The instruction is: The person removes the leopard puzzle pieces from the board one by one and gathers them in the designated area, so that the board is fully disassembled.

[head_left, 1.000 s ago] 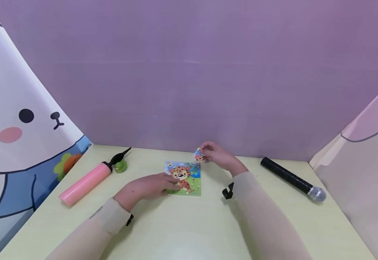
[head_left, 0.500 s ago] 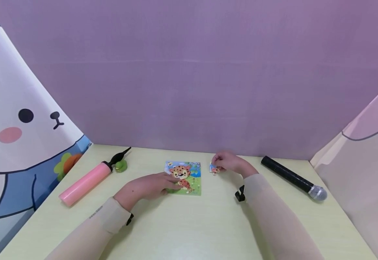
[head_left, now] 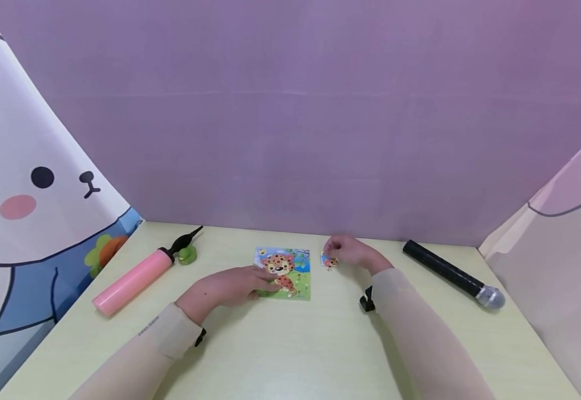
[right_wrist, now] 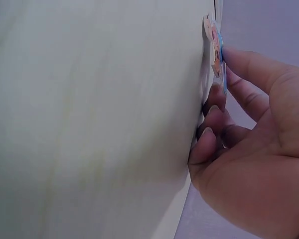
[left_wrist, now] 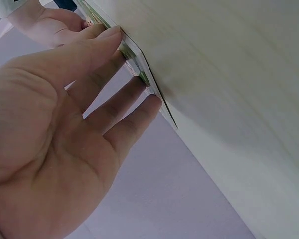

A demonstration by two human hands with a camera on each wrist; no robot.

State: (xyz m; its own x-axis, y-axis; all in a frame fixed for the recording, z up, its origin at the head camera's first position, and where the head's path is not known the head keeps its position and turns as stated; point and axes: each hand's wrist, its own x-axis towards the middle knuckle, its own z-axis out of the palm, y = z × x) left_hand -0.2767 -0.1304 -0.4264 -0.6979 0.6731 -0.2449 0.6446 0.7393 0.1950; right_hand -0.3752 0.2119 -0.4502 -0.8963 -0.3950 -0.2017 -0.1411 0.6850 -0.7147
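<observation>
A square jigsaw puzzle [head_left: 299,282] with a cartoon leopard lies flat near the middle of the table. On its left part rest the nearly straight, slightly spread fingers of my left hand [head_left: 230,286]. In the left wrist view this hand [left_wrist: 74,114] touches the puzzle's edge. Just right of the puzzle, my right hand [head_left: 352,251] pinches a small puzzle piece [head_left: 329,261] low at the table. The right wrist view has the thumb on the face of the piece [right_wrist: 215,47], with the other fingers curled beneath and beside it.
Toward the left lies a pink balloon pump [head_left: 133,282] with a black nozzle. A small green toy [head_left: 188,255] sits beside it. A black microphone [head_left: 450,273] with a silver head lies at the right. Behind the table [head_left: 290,355] hangs a purple backdrop [head_left: 290,139].
My right hand has carried the puzzle piece from above the puzzle's upper right corner to the right and down to the table. My left hand stays where it was.
</observation>
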